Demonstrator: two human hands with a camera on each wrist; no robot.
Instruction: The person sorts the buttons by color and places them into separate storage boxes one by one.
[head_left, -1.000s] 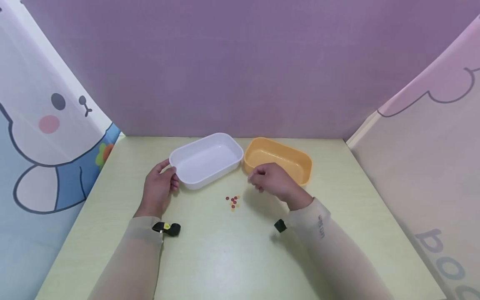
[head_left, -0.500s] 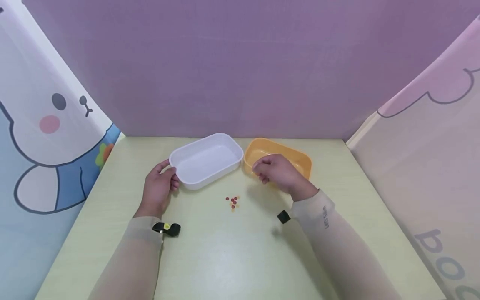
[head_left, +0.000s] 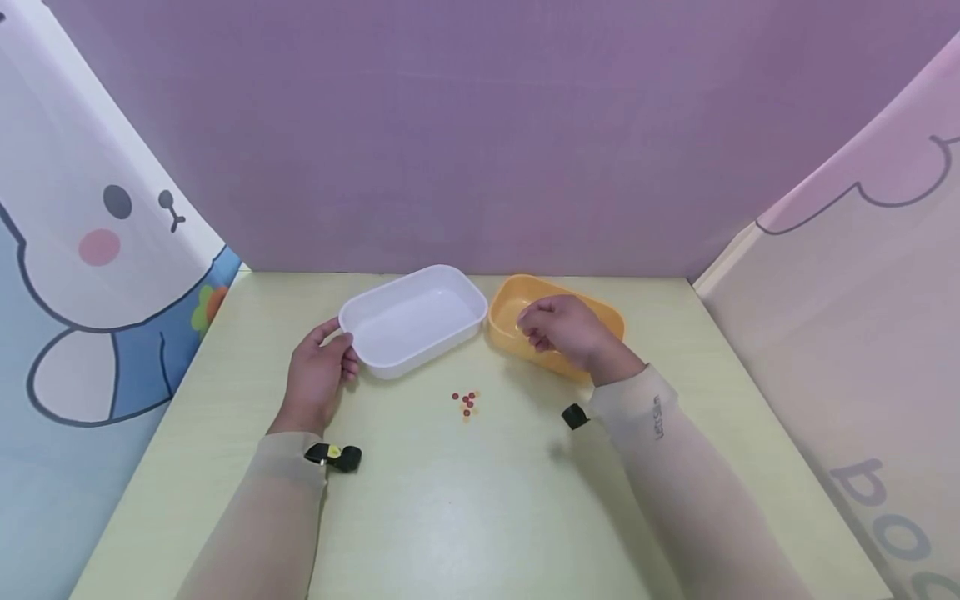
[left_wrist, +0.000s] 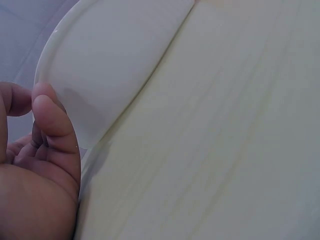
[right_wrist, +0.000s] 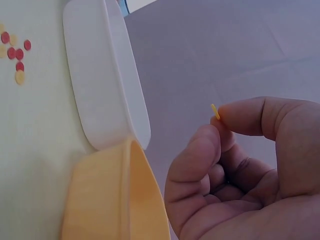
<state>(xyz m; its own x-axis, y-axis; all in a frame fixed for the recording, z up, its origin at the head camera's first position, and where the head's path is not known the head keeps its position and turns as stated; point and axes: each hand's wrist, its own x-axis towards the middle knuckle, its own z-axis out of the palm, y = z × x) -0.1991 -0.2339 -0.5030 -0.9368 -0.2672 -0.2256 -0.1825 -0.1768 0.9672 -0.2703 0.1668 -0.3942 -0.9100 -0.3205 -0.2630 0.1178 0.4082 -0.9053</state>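
Right wrist view: the right hand (right_wrist: 245, 170) pinched a yellow disc (right_wrist: 215, 111), probably light, stiff, best held near its edge; the left hand (head_left: 317, 375) gripped the white tray (head_left: 420, 325) at its left end.

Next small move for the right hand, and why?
Probably release the yellow disc into the orange tray: the right hand pinches it and, in the head view, hangs over that tray, whose colour is close to the disc's.

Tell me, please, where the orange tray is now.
In the head view, the orange tray sits on the table, right of the white tray and partly hidden by the right hand.
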